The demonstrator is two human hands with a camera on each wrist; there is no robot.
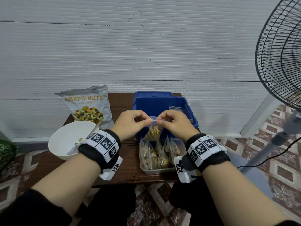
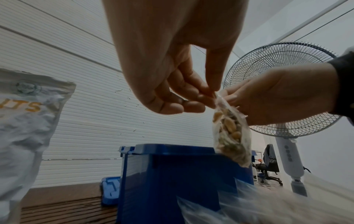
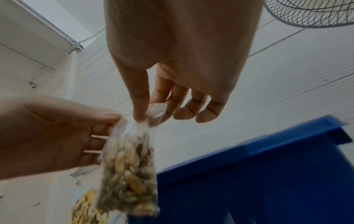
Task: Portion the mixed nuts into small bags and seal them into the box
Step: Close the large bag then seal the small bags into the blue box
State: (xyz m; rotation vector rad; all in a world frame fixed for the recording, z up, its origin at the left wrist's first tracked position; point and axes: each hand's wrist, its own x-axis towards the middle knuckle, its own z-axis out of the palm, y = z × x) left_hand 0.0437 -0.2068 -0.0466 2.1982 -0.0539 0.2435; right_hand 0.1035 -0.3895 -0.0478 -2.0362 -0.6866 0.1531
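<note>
From my remote feed: a white ribbed wall (image 1: 146, 46) rises behind the dark slatted wooden bench (image 1: 130, 162). A standing fan (image 1: 280, 62) looms right of the fingers, its black cord (image 1: 268, 158) trailing over red-and-white patterned floor tiles (image 1: 280, 173). Flat, even light.

A brown slatted table (image 1: 127, 162) stands against a white ribbed wall (image 1: 146, 54). On the right a standing fan (image 1: 280, 66) with a dark wire cage rises from the floor, its black cord (image 1: 268, 159) trailing across patterned red and white tiles (image 1: 285, 168). In the left wrist view a dark office chair (image 2: 268, 166) shows far off behind the fan's pole. Something green with a pattern (image 1: 6, 152) sits at the left edge, too cut off to identify
</note>
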